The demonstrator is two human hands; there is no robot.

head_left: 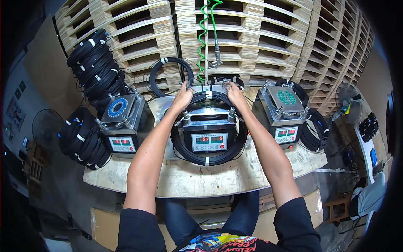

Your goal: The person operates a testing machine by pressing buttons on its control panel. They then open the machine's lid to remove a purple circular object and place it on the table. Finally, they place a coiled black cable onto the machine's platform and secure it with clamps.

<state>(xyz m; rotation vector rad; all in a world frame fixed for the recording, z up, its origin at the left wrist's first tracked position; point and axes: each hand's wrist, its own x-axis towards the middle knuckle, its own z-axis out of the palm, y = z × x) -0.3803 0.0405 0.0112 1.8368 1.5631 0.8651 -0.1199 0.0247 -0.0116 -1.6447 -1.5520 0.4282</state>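
Note:
A coil of black cable (pixel 207 160), tied with white bands, hangs around the middle machine, which has a lit red display (pixel 209 142) on its front. At the machine's far left corner, my left hand (pixel 183 97) is closed round a metal corner knob of the top plate. My right hand (pixel 236 95) grips the matching knob at the far right corner. Between the hands lies the plate's far edge, with the cable's upper arc passing just below it. Two near metal knobs (pixel 231 113) stand free of my fingers. The fingertips are partly hidden.
A similar machine with a ring of blue-and-white parts (pixel 118 107) stands left; another with green parts (pixel 286 97) stands right. Black cable coils (pixel 90 63) are piled at left, and another coil (pixel 315 131) leans at right. Wooden pallets (pixel 260 40) and a green air hose (pixel 202 38) are behind.

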